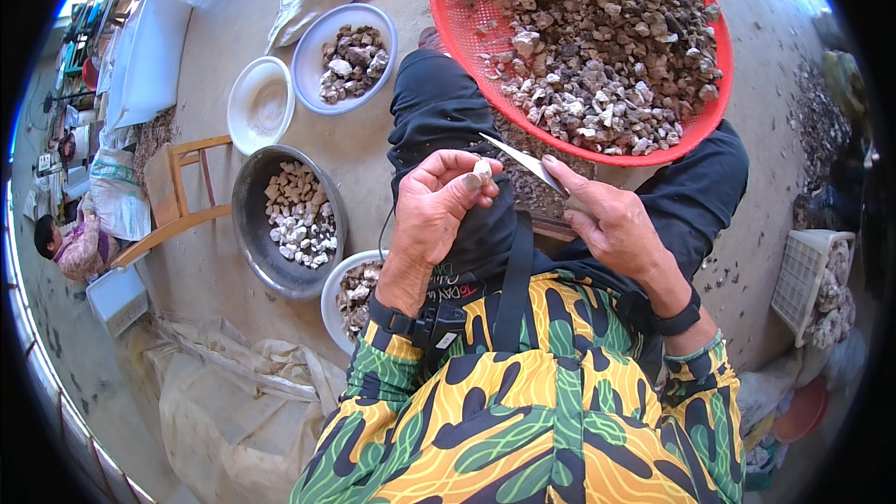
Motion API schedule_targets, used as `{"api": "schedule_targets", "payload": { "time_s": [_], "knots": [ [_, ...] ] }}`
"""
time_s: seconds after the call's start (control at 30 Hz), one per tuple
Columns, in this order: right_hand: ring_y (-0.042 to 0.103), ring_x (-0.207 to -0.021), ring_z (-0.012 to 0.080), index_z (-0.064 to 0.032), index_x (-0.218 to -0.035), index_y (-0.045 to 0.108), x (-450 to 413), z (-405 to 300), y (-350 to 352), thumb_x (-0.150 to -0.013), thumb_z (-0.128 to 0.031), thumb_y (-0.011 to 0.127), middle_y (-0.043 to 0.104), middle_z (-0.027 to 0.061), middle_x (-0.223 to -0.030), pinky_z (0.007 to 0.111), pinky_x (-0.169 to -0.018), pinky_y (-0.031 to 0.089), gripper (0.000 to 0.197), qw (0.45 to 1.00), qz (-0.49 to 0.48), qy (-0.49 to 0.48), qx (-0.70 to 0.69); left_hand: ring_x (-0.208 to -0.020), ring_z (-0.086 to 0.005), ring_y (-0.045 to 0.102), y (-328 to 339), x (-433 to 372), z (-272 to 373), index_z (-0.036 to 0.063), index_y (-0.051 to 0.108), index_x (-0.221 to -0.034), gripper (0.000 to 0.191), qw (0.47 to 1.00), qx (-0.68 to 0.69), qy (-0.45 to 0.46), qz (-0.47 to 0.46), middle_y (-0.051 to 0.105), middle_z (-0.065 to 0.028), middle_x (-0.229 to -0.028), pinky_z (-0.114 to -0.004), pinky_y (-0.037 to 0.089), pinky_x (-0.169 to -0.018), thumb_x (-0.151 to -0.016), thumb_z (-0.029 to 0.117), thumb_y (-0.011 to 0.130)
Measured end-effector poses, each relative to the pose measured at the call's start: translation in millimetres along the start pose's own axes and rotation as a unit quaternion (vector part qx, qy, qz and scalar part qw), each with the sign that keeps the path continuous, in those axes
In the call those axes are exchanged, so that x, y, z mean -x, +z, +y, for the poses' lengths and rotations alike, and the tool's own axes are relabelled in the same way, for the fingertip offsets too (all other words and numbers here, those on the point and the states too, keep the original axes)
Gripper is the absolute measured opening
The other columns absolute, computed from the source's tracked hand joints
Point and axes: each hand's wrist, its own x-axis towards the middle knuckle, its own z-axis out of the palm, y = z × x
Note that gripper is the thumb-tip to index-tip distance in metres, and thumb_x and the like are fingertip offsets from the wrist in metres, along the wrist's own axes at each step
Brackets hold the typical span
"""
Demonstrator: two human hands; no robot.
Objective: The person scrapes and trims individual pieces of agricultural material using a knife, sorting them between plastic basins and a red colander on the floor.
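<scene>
Between the thumb and fingers of my left hand point(437, 199) is a small whitish chunk point(483, 169), held up over my lap. My right hand point(612, 217) grips a knife by its handle, mostly hidden in the palm. The knife's pale blade point(525, 159) points up and left, its tip just above the chunk and apart from it. In front of my knees, a red plastic mesh basket point(458, 49) is heaped with rough grey-brown chunks point(602, 35), some paler at the near side.
Left of me stand a dark basin point(245, 252) of cleaner pale chunks, a bluish-rimmed bowl point(308, 77) of brown chunks, a white bowl point(260, 101) and another filled bowl point(329, 315). A wooden chair point(175, 224) lies beyond, near another person point(80, 245). At right is a white crate point(798, 287).
</scene>
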Motion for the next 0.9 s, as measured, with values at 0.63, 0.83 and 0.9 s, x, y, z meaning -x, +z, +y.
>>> {"api": "schedule_targets", "payload": {
  "time_s": [0.63, 0.83, 0.9],
  "knots": [
    [0.061, -0.070, 0.0300, -0.0187, -0.142, 0.042, 7, 1, -4, -0.081, -0.009, 0.064, 0.059, 0.0108, -0.075, 0.041, -0.060, 0.048, 0.065, 0.998, -0.065, -0.021, 0.016, -0.087, -0.0195, 0.066, 1, 2, -3, -0.0008, 0.056, -0.108, 0.021, 0.996, 0.070, 0.050, 0.006, 0.065, -0.0203, -0.108, -0.029, 0.055, -0.074, -0.089, 0.000, 0.061],
    [0.061, -0.070, 0.0300, -0.0187, -0.142, 0.042, 5, 1, 0, -0.081, -0.009, 0.063, 0.060, 0.0111, -0.075, 0.041, -0.059, 0.048, 0.065, 0.999, -0.049, -0.017, 0.018, -0.082, -0.0200, 0.065, 1, 3, -3, -0.0044, 0.054, -0.106, 0.021, 0.999, 0.025, 0.039, 0.022, 0.066, -0.0205, -0.102, -0.030, 0.053, -0.073, -0.088, 0.004, 0.063],
    [0.061, -0.070, 0.0295, -0.0185, -0.142, 0.042, 3, 1, 3, -0.081, -0.009, 0.063, 0.060, 0.0108, -0.075, 0.040, -0.059, 0.048, 0.065, 0.998, -0.013, -0.005, 0.068, -0.082, -0.0195, 0.065, -3, 1, -4, -0.0042, 0.054, -0.107, 0.021, 0.998, 0.042, 0.040, 0.004, 0.066, -0.0203, -0.102, -0.029, 0.052, -0.073, -0.089, 0.004, 0.062]
  ]
}}
